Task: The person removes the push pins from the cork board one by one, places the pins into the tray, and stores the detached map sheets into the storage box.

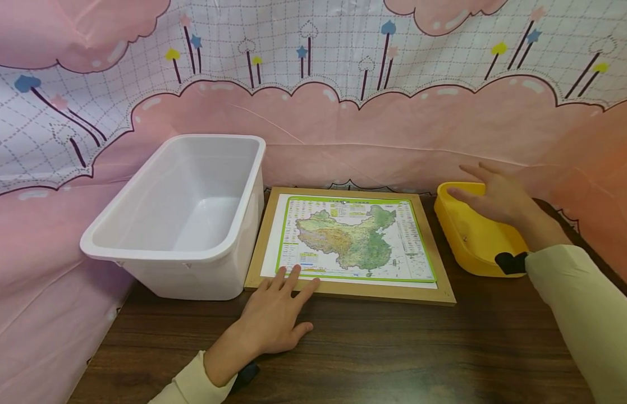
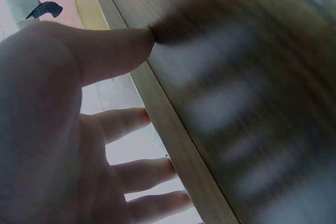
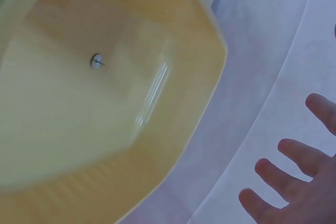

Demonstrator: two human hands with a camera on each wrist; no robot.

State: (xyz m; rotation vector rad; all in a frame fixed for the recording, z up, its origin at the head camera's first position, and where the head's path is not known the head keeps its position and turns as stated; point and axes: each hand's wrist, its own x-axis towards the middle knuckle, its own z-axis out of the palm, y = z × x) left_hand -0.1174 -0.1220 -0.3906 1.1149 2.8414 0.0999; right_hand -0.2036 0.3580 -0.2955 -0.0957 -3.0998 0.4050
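My left hand (image 1: 273, 320) lies with straight, spread fingers, its fingertips reaching onto the front edge of a wood-framed board (image 1: 374, 295). On that board's white face is a green-bordered map (image 1: 366, 247), with a small shiny pin head (image 1: 344, 202) at its top edge. My right hand (image 1: 500, 196) is held above the far end of a yellow plastic basin (image 1: 452, 247), fingers spread and nothing in them. A single thumbtack (image 3: 97, 61) sits on the basin floor in the right wrist view.
Left of the board stands a deep white plastic tub (image 1: 156, 254), close to the board's side. A dark wood table (image 1: 374, 348) carries everything. Behind it hangs a pink patterned cloth (image 1: 313, 123), which also covers the sides.
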